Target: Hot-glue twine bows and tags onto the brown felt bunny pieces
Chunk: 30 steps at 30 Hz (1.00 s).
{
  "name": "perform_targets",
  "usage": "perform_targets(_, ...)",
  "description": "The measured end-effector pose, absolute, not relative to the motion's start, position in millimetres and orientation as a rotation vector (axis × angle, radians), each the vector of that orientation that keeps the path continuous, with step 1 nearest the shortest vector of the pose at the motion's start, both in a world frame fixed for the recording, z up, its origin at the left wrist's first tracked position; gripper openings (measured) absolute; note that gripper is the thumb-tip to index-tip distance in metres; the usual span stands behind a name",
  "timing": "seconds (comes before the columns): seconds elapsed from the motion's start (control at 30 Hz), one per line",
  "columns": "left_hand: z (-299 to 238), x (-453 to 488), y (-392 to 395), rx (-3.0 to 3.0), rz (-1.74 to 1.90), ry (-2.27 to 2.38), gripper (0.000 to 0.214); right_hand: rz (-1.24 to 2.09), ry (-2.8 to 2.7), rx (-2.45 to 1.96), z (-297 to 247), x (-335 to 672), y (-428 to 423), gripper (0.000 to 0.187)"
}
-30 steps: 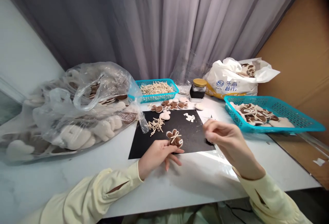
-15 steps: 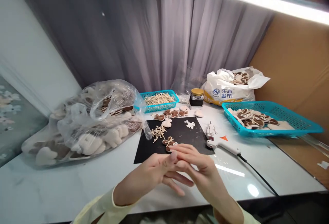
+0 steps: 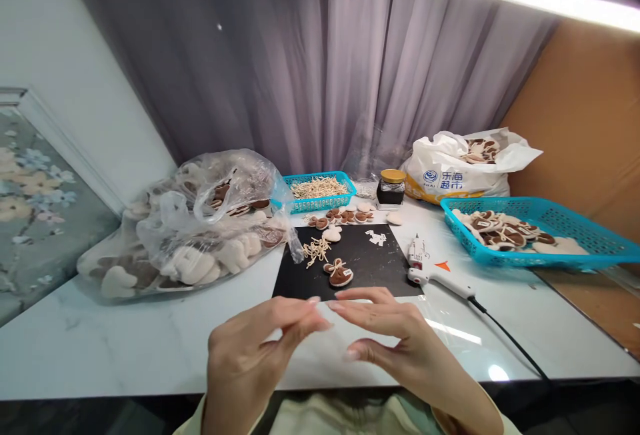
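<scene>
My left hand (image 3: 255, 345) is raised over the front of the table, thumb and fingers drawn together in a pinch. Whether anything small sits between those fingertips I cannot make out. Facing it, my right hand (image 3: 405, 338) has its fingers stretched out and its thumb apart, with nothing visible in it. Just beyond both hands, a brown and cream bunny-shaped felt piece (image 3: 339, 274) with a cord bow and small label lies on a black mat (image 3: 370, 268). Also on the mat are a pile of tied cords (image 3: 316, 250), a cream felt shape (image 3: 332, 234) and small white labels (image 3: 376, 238).
A white glue gun (image 3: 437, 272) lies right of the mat, its cable running forward. Blue baskets (image 3: 320, 204) (image 3: 540, 263), a dark jar (image 3: 391, 190), a white shopping bag (image 3: 463, 185) and a clear bag of felt pieces (image 3: 185, 235) stand around. More brown pieces (image 3: 345, 216) lie behind the mat.
My hands, touching each other before, have come apart. The left has drawn back to the left and the right has spread its fingers. The bunny piece is now fully uncovered; the view has shifted slightly.
</scene>
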State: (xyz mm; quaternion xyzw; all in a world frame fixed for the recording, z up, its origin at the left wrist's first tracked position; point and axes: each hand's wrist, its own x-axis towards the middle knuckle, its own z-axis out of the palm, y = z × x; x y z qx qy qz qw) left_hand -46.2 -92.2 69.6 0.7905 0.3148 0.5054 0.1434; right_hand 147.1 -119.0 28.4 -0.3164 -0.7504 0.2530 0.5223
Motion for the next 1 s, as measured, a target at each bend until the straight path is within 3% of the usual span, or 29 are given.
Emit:
perform_targets(0.1, 68.5, -31.3, -88.7, 2.678, 1.405, 0.426, 0.013, 0.855, -1.789, -0.682, 34.0, 140.7, -123.4, 0.038)
perform_targets(0.2, 63.5, -17.5, -85.9, 2.72, 1.299, 0.206, 0.015, 0.983, -1.767, -0.691, 35.5, 140.4, -126.5, 0.029)
perform_targets(0.43, 61.6, -27.2, -87.8, 2.751, 1.231, 0.64, 0.017, 1.232, -1.701, -0.753, 44.6, 152.8, -132.4, 0.037)
perform_targets(0.57, 69.5, -43.3, -87.8, 2.719, 1.406, 0.899, 0.01, 1.442, -1.475, -0.647, 44.4, 155.8, -131.7, 0.036)
perform_targets(0.83, 54.6, -31.6, -93.6, 2.741, 1.028, 0.708, 0.021, 1.486, -1.565, -0.651, 43.5, 148.5, -130.9, 0.039)
perform_targets(1.0, 51.4, -60.9, -81.9, 2.837, 1.055, 0.815, 0.018, 1.593, -1.352, -0.592, 41.3, 151.4, -132.1, 0.036)
